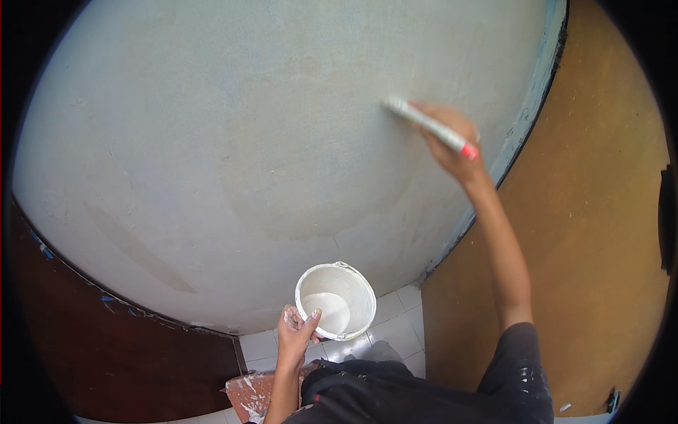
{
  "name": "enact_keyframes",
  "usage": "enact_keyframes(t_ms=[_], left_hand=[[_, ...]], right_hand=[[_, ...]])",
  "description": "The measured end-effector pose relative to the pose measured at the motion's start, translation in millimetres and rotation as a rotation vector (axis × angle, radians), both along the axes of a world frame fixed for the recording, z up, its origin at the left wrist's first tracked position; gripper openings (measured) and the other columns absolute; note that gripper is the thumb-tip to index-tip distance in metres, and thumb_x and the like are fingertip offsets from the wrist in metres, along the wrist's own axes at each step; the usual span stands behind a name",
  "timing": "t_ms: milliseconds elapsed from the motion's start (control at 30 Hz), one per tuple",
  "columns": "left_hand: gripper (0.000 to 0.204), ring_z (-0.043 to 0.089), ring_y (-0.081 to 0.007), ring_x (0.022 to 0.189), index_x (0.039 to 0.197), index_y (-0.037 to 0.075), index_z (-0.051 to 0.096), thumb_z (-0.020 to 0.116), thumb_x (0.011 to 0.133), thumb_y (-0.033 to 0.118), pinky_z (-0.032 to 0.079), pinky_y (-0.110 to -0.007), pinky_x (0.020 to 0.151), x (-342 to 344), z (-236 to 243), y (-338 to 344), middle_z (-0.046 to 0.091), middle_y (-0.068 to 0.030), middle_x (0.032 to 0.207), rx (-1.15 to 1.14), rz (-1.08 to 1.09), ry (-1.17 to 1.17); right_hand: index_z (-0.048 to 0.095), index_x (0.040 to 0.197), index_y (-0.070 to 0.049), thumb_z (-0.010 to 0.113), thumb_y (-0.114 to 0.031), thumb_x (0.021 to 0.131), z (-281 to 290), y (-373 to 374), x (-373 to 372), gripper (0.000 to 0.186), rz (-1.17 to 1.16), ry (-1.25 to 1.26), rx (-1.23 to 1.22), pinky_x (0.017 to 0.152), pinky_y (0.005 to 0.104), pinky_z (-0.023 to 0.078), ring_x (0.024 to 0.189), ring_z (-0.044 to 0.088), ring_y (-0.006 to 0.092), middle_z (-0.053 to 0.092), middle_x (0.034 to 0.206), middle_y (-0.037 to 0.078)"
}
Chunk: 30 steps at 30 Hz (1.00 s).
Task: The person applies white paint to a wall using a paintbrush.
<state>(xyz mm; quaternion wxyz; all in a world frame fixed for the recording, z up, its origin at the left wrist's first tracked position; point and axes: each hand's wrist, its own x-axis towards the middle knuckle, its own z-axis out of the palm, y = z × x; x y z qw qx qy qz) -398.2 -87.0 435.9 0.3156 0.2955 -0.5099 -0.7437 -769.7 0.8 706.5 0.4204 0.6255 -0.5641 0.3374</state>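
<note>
Well forward, right hand (458, 125); brush (432, 125) perhaps against wall (282, 141).

A dark brown panel (120, 339) is located at the left, its far edge marked with blue patches (46, 251). A yellowish-brown panel (565, 233) is located at the right. White floor tiles (399, 333) are laid between them. A white-spattered reddish object (247, 392) is seen at the near left.

The bucket (360, 300) is white, its paint (332, 311) off-white. Above the bucket I see a pale grey wall (304, 141) blotched beige and a whitish, red-ended brush (439, 128); right of the bucket, an ochre panel (586, 198); left, a maroon panel (134, 346).
</note>
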Motion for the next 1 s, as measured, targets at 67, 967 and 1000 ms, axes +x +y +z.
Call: enact_keyframes(t_ms=[67, 967, 1000], left_hand=[[0.031, 0.065, -0.0143, 0.055, 0.094, 0.006, 0.047, 0.078, 0.093, 0.007, 0.048, -0.024, 0.042, 1.9, 1.9, 0.8, 0.064, -0.0076, 0.078, -0.005, 0.007, -0.014], [0.029, 0.065, -0.0134, 0.054, 0.096, 0.005, 0.050, 0.078, 0.094, 0.008, 0.048, -0.023, 0.042, 3.5, 2.2, -5.0, 0.065, -0.0073, 0.078, 0.005, -0.036, -0.033], [0.031, 0.065, -0.0138, 0.055, 0.094, 0.006, 0.048, 0.079, 0.093, 0.006, 0.048, -0.024, 0.042, 1.9, 2.6, -5.9, 0.064, -0.0076, 0.079, 0.007, -0.054, -0.038]], right_hand=[[0.079, 0.112, -0.008, 0.075, -0.009, 0.092, 35.5, -6.0, 13.4, 0.020, -0.006, -0.006, -0.051, 0.093, 0.0390, 0.058, 0.101, 0.075, 0.0283, 0.078, 0.114, 0.010], [0.073, 0.127, -0.009, 0.071, -0.001, 0.082, -124.9, 10.7, -8.9, 0.046, 0.014, -0.173, 0.271, 0.103, 0.0426, 0.052, 0.117, 0.069, 0.0319, 0.073, 0.127, 0.012], [0.073, 0.126, -0.009, 0.072, -0.002, 0.082, -114.4, 15.5, -16.5, 0.044, -0.012, -0.125, 0.283, 0.102, 0.0423, 0.053, 0.116, 0.069, 0.0317, 0.074, 0.126, 0.012]])
